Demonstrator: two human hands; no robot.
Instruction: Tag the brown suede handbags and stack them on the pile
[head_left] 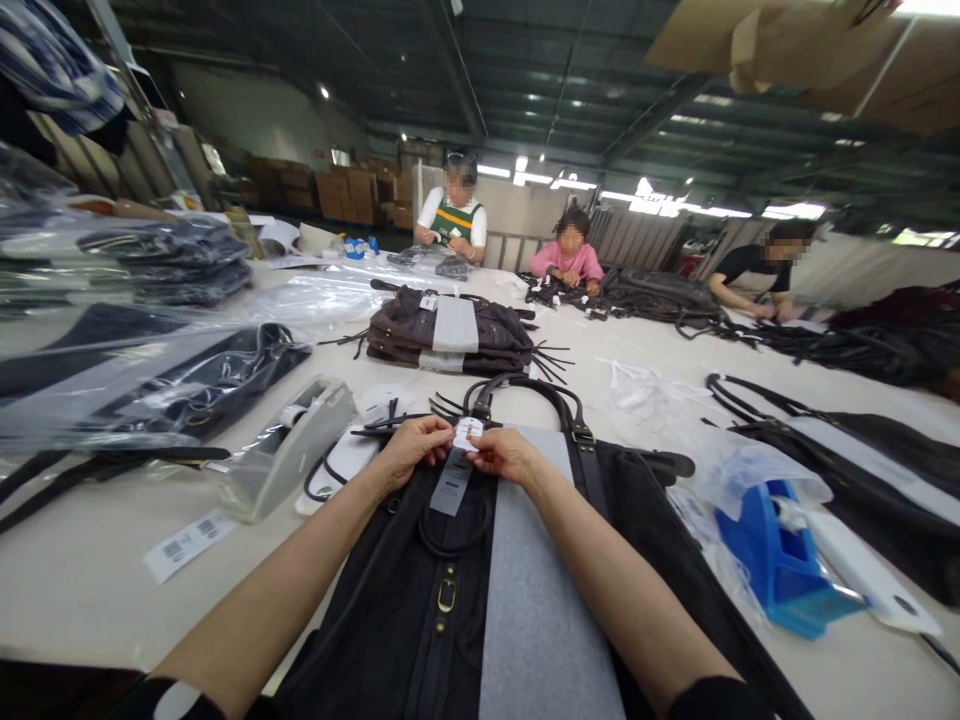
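A black handbag (645, 560) lies flat in front of me, with a grey strip (540, 620) running down its middle and a brass buckle (447, 594) on its strap. Above its top edge, a small white tag (469, 434) is pinched between my two hands. My left hand (414, 448) has its fingertips closed at the tag's left side. From the right, my right hand (506, 455) grips the tag's lower edge. Just below hangs a grey label (450, 485). Two dark handles (525, 382) rise at the bag's top.
A grey tape dispenser (289, 445) stands left, beside a barcode sticker (189, 543). A blue tape dispenser (787, 555) is at right. Stacked dark bags (450, 330) lie ahead, and plastic-wrapped bags (112, 400) at left. Several people work across the table (645, 365).
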